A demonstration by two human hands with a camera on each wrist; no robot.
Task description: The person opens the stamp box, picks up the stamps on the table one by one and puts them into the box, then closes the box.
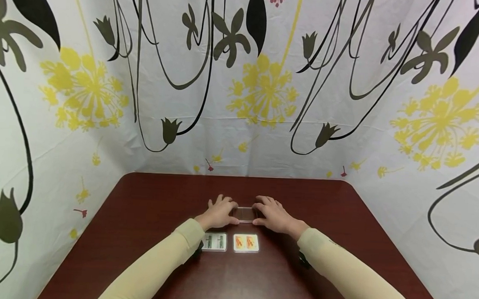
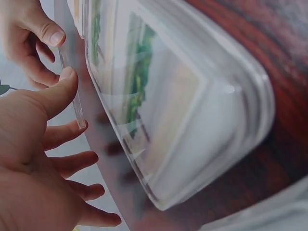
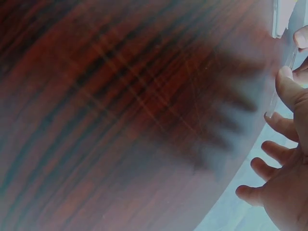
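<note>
Both hands pinch a clear rectangular plastic lid (image 1: 245, 215) by its opposite short ends, thumb on the near edge and index finger on the far edge. My left hand (image 1: 218, 212) has it at the left, with the other fingers spread, as the left wrist view shows. At the other end is my right hand (image 1: 276, 215). Seen edge-on in the right wrist view, the lid (image 3: 275, 98) looks thin and raised off the table. Nearer to me lie two clear plastic cases: one with green-and-white printed pieces (image 1: 214, 241), one with orange-and-yellow pieces (image 1: 246, 243).
The dark red-brown wooden table (image 1: 234, 278) has rounded far corners. A white floral cloth (image 1: 247, 158) hangs behind it and along both sides. The left forearm passes close beside the green-and-white case.
</note>
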